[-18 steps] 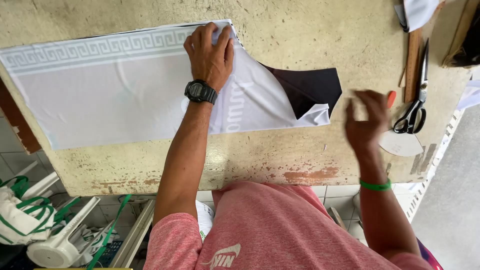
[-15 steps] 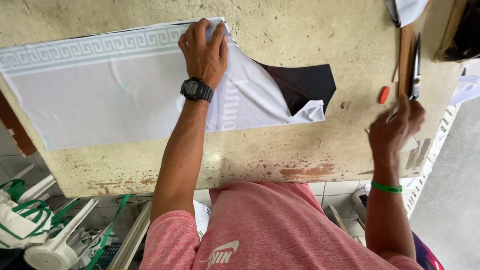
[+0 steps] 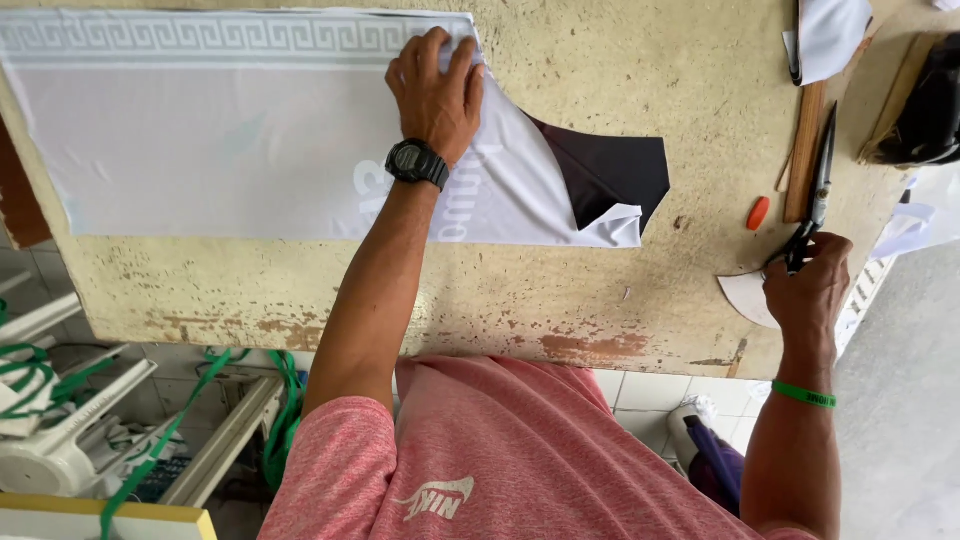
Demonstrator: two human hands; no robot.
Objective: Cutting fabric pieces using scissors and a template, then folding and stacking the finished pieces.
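Fingers (image 3: 800, 262) on scissors (image 3: 815, 200) handles

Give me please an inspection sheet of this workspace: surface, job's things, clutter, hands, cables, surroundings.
Surface: worn, stained worktable, paint flaking at its near edge.
Job's things: white fabric panel with a patterned border, lying flat; one corner folded over a black piece; black scissors.
Clutter: wooden ruler, orange chalk, pale paper piece.
Hands: left hand presses the fabric panel; right hand grips the scissors handles.
Cables: nothing seen.
Surroundings: white plastic stool and green straps on a tiled floor.
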